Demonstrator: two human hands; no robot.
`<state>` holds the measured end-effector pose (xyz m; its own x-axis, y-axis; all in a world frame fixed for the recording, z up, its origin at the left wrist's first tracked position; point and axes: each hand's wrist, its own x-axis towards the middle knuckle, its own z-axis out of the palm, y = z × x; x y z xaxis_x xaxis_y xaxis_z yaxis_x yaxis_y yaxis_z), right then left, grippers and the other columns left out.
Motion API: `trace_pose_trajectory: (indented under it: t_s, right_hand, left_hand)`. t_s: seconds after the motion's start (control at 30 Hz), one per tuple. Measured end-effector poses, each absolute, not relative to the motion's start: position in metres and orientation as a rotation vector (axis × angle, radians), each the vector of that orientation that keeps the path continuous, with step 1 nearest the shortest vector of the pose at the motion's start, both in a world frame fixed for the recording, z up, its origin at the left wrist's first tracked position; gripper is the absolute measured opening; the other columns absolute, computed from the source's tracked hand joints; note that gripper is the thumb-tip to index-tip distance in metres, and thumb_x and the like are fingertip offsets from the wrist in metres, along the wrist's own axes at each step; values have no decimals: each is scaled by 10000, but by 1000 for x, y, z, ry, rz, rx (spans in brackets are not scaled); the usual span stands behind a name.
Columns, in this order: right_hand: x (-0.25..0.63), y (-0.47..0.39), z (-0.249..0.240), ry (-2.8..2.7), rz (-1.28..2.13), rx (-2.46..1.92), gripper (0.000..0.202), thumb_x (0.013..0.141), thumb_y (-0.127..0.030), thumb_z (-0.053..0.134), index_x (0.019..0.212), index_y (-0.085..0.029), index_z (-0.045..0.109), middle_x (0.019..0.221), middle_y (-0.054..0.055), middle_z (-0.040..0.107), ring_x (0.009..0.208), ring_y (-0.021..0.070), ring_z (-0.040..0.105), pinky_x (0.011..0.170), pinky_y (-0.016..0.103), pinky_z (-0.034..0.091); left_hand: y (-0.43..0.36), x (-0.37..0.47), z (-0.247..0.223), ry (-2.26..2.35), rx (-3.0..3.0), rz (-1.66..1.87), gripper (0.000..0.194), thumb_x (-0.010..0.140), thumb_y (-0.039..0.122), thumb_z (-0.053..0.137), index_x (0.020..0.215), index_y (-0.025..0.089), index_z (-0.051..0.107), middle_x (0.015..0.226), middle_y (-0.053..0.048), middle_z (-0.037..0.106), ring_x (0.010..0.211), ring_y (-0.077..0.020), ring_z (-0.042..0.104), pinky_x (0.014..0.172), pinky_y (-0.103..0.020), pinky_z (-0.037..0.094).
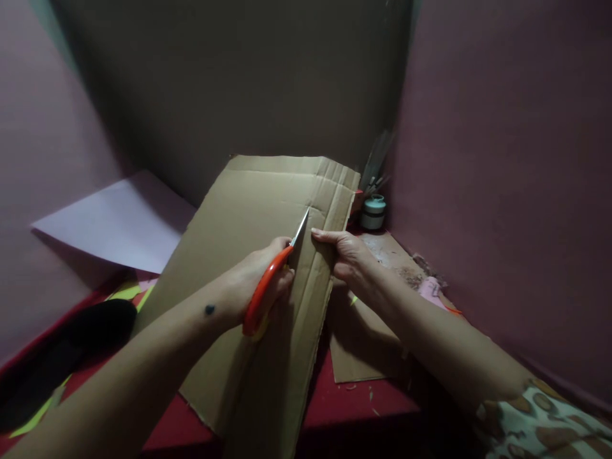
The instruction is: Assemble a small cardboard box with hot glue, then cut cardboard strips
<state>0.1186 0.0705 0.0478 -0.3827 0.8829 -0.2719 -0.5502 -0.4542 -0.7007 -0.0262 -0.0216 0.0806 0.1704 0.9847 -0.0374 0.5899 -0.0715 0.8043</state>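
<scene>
A large sheet of brown cardboard (210,236) stands tilted in front of me, with fold lines along its top and right side. My left hand (258,274) is closed around a pair of scissors (268,287) with red-orange handles. Their pointed blade lies against the cardboard's face, aimed up and to the right near a crease. With the thumb on the front and the fingers partly hidden behind, my right hand (351,255) grips the cardboard's right edge, a short way right of the blade.
A red-covered table (363,401) lies below. Another cardboard piece (358,344) rests on it at right, near a small teal-lidded jar (373,212). At left are a white paper sheet (119,220), a black object (95,328) and yellow scraps (125,291). Walls close in on both sides.
</scene>
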Motion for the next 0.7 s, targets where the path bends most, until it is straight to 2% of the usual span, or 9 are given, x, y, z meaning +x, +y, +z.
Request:
trace_pose_trajectory:
  t_s: [0.07,0.17,0.2,0.37,0.43,0.5,0.6,0.7]
  right_hand:
    - [118,71,48,-637,1952,-793,122,718,-63,647,612,-118,665,539,24,663,523,141,588,698,325,551]
    - [117,72,48,-637,1950,-788,113,724,-59,638,635,-119,672,549,24,671,525,147,595,696,328,557]
    - [117,73,47,-637,1948,-785,110,725,-58,633,645,-121,676,550,22,672,530,149,597,700,328,559]
    - [117,72,46,-636,1945,-773,73,716,-83,664,670,-131,693,572,22,682,563,151,612,722,313,560]
    - [118,71,47,-640,1962,-780,68,718,-94,671,661,-126,692,588,34,689,578,157,620,724,321,562]
    - [118,69,48,-645,1978,-783,77,727,-98,661,661,-120,693,605,51,697,594,169,631,720,334,566]
    - [119,69,52,-641,1971,-771,84,729,-78,652,673,-123,696,622,56,708,619,172,647,727,321,568]
    - [126,73,60,-608,1922,-757,88,739,-90,660,679,-147,689,618,34,713,651,175,664,744,314,576]
  left_hand:
    - [-21,-26,73,1588,1855,769,452,784,297,510,1218,185,452,579,56,545,459,-152,538,485,-275,416]
    - [-22,-25,66,1663,2001,840,392,838,334,480,1193,169,476,783,-17,612,700,-180,586,660,-309,455]
    - [-23,-25,65,1662,2010,851,383,851,337,468,1193,164,475,794,-20,607,717,-178,577,672,-308,452]
    - [-26,-30,69,1450,1750,792,315,860,278,456,1165,215,409,626,64,532,470,-115,512,453,-236,401]
    - [-27,-31,75,1370,1601,714,256,838,231,455,1089,218,407,646,48,587,478,-129,585,475,-247,457]
    - [-31,-31,81,1326,1488,686,221,797,215,497,1005,212,420,679,17,633,572,-170,665,563,-283,523]
    - [-43,-33,87,1317,1432,758,212,757,260,589,924,206,470,705,-12,674,662,-221,703,623,-323,557]
    - [-60,-43,85,1309,1401,846,174,787,329,585,863,172,587,716,-42,707,657,-244,715,627,-345,575]
